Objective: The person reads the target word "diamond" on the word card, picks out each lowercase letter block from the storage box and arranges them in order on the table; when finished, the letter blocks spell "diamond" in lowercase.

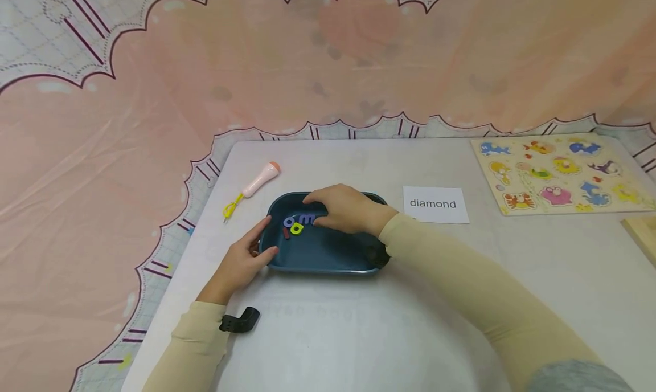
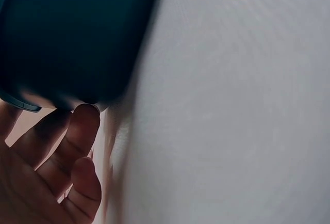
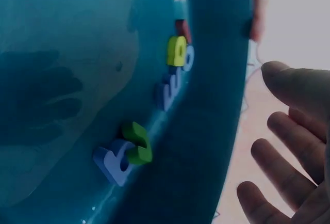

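A dark teal tray [image 1: 328, 261] lies on the white table. My left hand [image 1: 243, 261] grips its left end, thumb at the front corner; the left wrist view shows the fingers [image 2: 85, 126] against the outer wall. Over the tray's back side my right hand [image 1: 351, 209] hovers, fingers spread, holding nothing. Inside lie a purple letter o [image 1: 289, 222], a purple m [image 1: 307, 219], a yellow rounded letter [image 1: 296, 228] and a small red piece [image 1: 286, 233]. A green letter [image 3: 137, 144] against a violet letter [image 3: 111, 163] shows in the right wrist view, hidden by my hand in the head view.
Right of the tray lies a white card [image 1: 435, 205] printed "diamond". A pink-handled tool with a yellow loop [image 1: 261, 179] is at back left. An animal puzzle board [image 1: 564, 175] lies at back right, with a wooden edge [image 1: 638, 238] nearer.
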The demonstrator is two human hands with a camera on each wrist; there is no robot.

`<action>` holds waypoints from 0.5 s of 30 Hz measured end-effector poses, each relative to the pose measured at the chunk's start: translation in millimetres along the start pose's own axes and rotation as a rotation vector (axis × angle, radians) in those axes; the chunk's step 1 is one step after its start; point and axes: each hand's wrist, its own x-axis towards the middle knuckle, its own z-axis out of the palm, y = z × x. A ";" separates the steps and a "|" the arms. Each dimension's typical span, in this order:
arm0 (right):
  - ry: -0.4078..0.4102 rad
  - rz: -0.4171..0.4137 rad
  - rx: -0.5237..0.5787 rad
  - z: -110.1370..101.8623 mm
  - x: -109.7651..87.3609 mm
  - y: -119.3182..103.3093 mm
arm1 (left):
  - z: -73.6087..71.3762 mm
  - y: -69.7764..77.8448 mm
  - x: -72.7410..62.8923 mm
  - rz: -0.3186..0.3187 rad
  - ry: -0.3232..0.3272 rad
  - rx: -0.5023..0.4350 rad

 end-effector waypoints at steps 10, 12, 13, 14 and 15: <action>-0.077 0.015 -0.039 20.8 22.9 -1.1 | -0.6 -1.8 0.2 0.009 0.009 0.006; -0.094 0.012 -0.059 24.7 25.8 -2.9 | -0.5 -1.3 0.2 0.008 0.008 0.005; -0.103 0.008 -0.065 26.4 27.0 -4.3 | -0.4 -1.3 0.3 0.008 0.009 0.005; -0.113 0.002 -0.075 28.3 28.1 -5.8 | -0.3 -1.2 0.3 0.008 0.008 0.004; -0.124 -0.003 -0.084 30.1 29.1 -7.3 | -0.4 -1.2 0.3 0.009 0.007 0.003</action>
